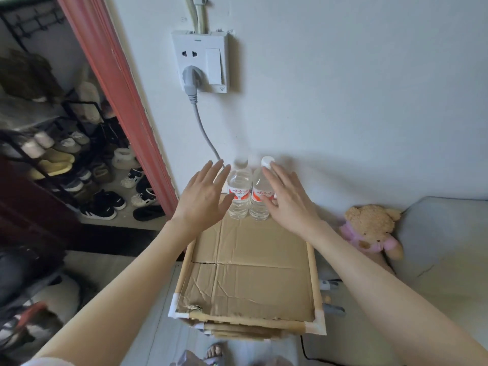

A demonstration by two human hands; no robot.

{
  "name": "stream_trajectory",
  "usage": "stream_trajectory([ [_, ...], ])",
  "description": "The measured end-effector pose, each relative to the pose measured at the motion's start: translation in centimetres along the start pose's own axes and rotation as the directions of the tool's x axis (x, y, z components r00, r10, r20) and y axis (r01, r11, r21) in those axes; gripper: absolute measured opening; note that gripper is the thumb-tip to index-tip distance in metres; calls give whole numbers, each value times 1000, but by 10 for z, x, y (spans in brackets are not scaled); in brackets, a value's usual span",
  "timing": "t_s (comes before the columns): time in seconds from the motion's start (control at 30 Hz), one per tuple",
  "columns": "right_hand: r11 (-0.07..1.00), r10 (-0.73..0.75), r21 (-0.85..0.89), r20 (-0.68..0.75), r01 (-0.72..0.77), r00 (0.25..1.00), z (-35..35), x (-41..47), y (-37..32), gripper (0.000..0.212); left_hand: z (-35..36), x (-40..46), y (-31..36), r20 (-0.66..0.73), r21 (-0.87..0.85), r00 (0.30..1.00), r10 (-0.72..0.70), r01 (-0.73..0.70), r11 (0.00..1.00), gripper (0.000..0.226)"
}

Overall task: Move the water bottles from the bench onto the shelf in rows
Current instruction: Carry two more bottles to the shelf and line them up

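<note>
Two clear water bottles with red-and-white labels stand upright side by side at the far end of a cardboard shelf top [250, 276], close to the wall. The left bottle [239, 192] has a blurred cap; the right bottle [260, 194] has a white cap. My left hand [204, 198] hovers just left of the left bottle, fingers spread and straight. My right hand [289, 200] is just right of the right bottle, fingers straight, fingertips near its label. Neither hand grips anything.
A wall socket [200, 62] with a grey plug and cable hangs above the bottles. A teddy bear [372, 231] leans on a grey cushion at the right. A shoe rack [66, 165] stands beyond the red door frame at the left.
</note>
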State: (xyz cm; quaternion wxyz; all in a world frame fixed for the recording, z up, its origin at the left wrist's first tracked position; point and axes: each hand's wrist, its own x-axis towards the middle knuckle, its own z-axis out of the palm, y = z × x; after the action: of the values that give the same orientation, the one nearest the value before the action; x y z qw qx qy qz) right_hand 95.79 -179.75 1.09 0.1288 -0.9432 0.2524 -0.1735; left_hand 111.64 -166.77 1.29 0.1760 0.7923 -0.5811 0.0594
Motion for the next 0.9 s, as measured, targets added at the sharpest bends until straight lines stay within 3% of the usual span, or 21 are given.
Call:
stream_trajectory([
  [0.07, 997, -72, 14, -4, 72, 997, 16, -22, -5, 55, 6, -38, 6, -11, 15, 994, -108, 108, 994, 59],
  [0.2, 982, -184, 80, 178, 173, 966, 55, -74, -17, 61, 26, -131, 21, 67, 89, 943, -325, 318, 944, 59],
  [0.33, 932, -362, 127, 354, 339, 862, 76, -117, -43, 71, 20, -225, 39, 61, 105, 834, -549, 541, 834, 53],
  [0.43, 860, -510, 234, 386, 453, 769, 85, -137, -86, 75, 1, -295, 57, -15, 89, 726, -687, 686, 723, 55],
  [0.53, 748, -662, 312, 394, 585, 637, 90, -163, -144, 74, -20, -371, 86, -100, 60, 558, -824, 830, 555, 53],
  [0.67, 534, -838, 389, 365, 751, 407, 99, -231, -222, 69, -33, -485, 144, -161, 51, 286, -945, 958, 281, 54],
  [0.8, 357, -900, 500, 411, 789, 147, 110, -343, -293, 71, -31, -603, 217, -221, -24, -11, -975, 1000, -6, 54],
  [0.9, 187, -914, 544, 401, 818, -58, 113, -432, -347, 66, -38, -688, 273, -259, -62, -175, -950, 984, -164, 53],
])
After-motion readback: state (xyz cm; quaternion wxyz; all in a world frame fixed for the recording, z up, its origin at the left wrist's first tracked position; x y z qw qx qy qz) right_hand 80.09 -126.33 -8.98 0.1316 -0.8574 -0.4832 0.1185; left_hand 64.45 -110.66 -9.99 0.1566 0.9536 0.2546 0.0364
